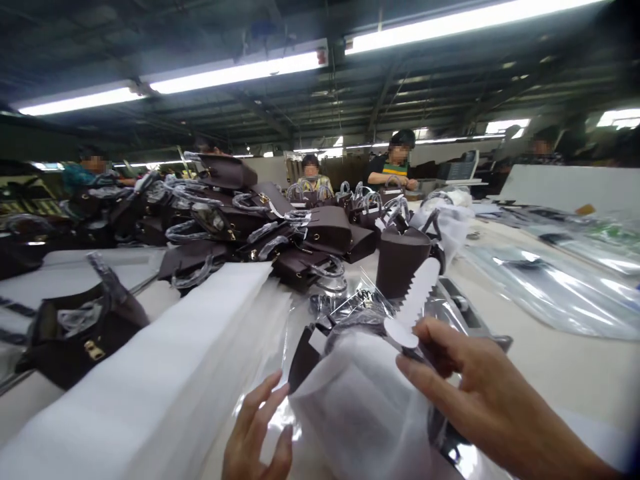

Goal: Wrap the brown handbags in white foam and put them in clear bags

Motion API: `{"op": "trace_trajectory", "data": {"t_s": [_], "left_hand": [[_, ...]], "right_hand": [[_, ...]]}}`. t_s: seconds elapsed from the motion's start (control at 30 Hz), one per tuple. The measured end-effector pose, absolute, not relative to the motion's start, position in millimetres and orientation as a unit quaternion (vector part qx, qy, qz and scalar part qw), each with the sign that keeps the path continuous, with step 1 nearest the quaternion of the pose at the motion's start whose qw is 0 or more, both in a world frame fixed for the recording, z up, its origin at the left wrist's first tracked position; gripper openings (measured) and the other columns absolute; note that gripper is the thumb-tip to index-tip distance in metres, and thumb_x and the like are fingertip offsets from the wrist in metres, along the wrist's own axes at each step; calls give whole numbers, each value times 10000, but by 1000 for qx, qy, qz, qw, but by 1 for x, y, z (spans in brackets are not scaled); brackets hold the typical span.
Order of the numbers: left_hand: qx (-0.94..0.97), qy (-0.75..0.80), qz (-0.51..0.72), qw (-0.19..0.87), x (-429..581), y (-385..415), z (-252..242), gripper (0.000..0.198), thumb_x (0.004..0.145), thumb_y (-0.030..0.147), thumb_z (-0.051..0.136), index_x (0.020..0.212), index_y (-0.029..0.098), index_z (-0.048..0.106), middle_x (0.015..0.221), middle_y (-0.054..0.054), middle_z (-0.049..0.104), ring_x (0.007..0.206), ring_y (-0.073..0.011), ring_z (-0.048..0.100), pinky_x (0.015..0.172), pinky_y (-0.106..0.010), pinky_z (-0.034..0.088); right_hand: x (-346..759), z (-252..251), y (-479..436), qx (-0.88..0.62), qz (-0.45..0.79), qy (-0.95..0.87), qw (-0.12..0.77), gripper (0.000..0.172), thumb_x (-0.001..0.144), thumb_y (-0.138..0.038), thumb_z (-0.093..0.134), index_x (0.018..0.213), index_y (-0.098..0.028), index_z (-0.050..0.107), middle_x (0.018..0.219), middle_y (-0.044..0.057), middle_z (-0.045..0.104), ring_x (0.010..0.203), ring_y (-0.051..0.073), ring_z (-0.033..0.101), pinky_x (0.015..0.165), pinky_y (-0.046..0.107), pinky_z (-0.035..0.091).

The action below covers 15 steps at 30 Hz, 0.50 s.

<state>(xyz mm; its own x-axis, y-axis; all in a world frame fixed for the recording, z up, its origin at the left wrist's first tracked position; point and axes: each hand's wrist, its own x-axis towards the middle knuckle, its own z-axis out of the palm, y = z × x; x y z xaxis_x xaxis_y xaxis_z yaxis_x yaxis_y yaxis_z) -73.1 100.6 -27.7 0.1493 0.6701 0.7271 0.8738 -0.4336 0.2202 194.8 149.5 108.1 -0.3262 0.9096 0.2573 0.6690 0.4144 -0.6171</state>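
Note:
Just in front of me, a dark brown handbag (302,360) is partly covered by a translucent white sheet (363,407). Thumb and fingers of my right hand (475,377) pinch a white strip (419,293) with toothed edges and a round end, above the bag's right side. What else those fingers may hold is hidden. My left hand (257,430) is open, fingers spread, at the bag's left side; its fingertips come close to the sheet's edge, and I cannot tell whether they touch it. Plastic-wrapped parts bunch at the bag's top.
A tall stack of white sheets (200,333) lies to the left. Dark handbags (325,230) with wrapped handles are heaped behind it; another bag (90,333) sits far left. One brown bag (400,260) stands ahead. Clear plastic bags (555,287) lie right. Co-workers (397,163) are across the table.

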Motion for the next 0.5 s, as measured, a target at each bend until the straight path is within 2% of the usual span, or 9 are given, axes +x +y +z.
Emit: {"op": "trace_trajectory", "data": {"t_s": [0.13, 0.2, 0.27, 0.3, 0.37, 0.4, 0.43, 0.5], "left_hand": [[-756, -459, -439, 156, -42, 107, 3, 389, 785, 70, 533, 1159, 173, 514, 1162, -119, 525, 1082, -187, 527, 882, -302, 496], [-754, -460, -438, 165, -35, 113, 8, 377, 796, 42, 496, 1148, 175, 522, 1124, -114, 550, 1048, -177, 545, 870, -302, 501], [-740, -470, -440, 192, -34, 118, 6, 361, 804, 37, 472, 1133, 174, 528, 1074, -110, 581, 994, -178, 573, 837, -310, 515], [-732, -474, -442, 211, -33, 120, 4, 355, 804, 36, 464, 1123, 175, 531, 1051, -107, 596, 970, -179, 585, 819, -313, 519], [-719, -480, -442, 239, -33, 123, 1, 350, 800, 30, 450, 1108, 174, 534, 1034, -108, 617, 945, -183, 599, 790, -314, 520], [-714, -483, -442, 248, -32, 124, 0, 348, 797, 27, 446, 1103, 170, 533, 1034, -111, 626, 943, -185, 603, 783, -316, 518], [-710, -485, -443, 254, -31, 125, -1, 344, 795, 26, 447, 1100, 162, 530, 1033, -116, 634, 939, -187, 608, 776, -318, 514], [-703, -488, -446, 265, -29, 126, -2, 322, 795, 36, 469, 1092, 145, 524, 1026, -124, 648, 934, -189, 617, 767, -320, 508]], "right_hand": [[184, 103, 128, -451, 208, -817, 294, 269, 830, -403, 488, 673, -188, 452, 554, -25, 474, 497, 105, 456, 458, 223, 353], [183, 100, 139, -392, 263, -828, 302, 336, 878, -453, 384, 727, -181, 511, 607, 1, 526, 542, 120, 493, 494, 238, 396], [183, 96, 160, -335, 315, -829, 318, 417, 919, -445, 271, 813, -174, 570, 720, 39, 588, 666, 146, 559, 604, 270, 462], [182, 94, 173, -316, 326, -830, 323, 405, 921, -430, 279, 885, -171, 588, 816, 60, 614, 773, 165, 584, 696, 299, 481], [176, 89, 196, -299, 322, -842, 312, 343, 863, -409, 450, 1082, -168, 559, 1057, 96, 601, 1009, 215, 553, 878, 369, 445], [172, 88, 206, -293, 324, -851, 290, 423, 810, -392, 542, 1168, -168, 516, 1155, 107, 564, 1083, 239, 518, 932, 392, 413], [167, 87, 213, -287, 336, -857, 265, 504, 774, -379, 591, 1219, -166, 485, 1204, 114, 540, 1102, 256, 508, 948, 402, 404], [157, 85, 220, -290, 355, -858, 233, 489, 766, -370, 599, 1199, -161, 511, 1137, 112, 585, 1012, 266, 563, 900, 395, 445]]}}
